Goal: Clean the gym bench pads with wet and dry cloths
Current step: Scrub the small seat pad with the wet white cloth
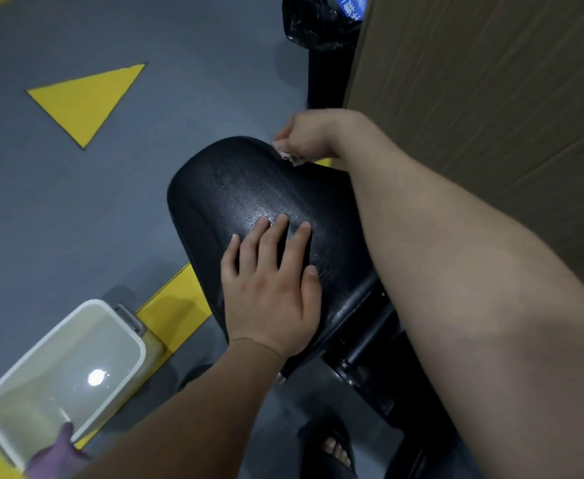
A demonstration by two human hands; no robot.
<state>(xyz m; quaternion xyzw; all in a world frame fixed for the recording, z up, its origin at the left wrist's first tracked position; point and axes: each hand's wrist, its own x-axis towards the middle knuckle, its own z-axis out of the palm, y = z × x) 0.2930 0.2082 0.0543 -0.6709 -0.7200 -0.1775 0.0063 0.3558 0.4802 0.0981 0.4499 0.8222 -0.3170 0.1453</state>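
Bench pad (235, 188), black and textured with a glossy sheen, fills the middle of the view, its rounded end toward 11 o'clock. The left hand (270, 299) lies flat on its near half, fingers straight and slightly spread. The right hand (304, 136), at the pad's 1 o'clock edge, is curled round a pale cloth (289, 155) mostly hidden under the fist. At 8 o'clock a white basin (135, 344) of water stands on the floor, a purple cloth (57, 451) at its near rim.
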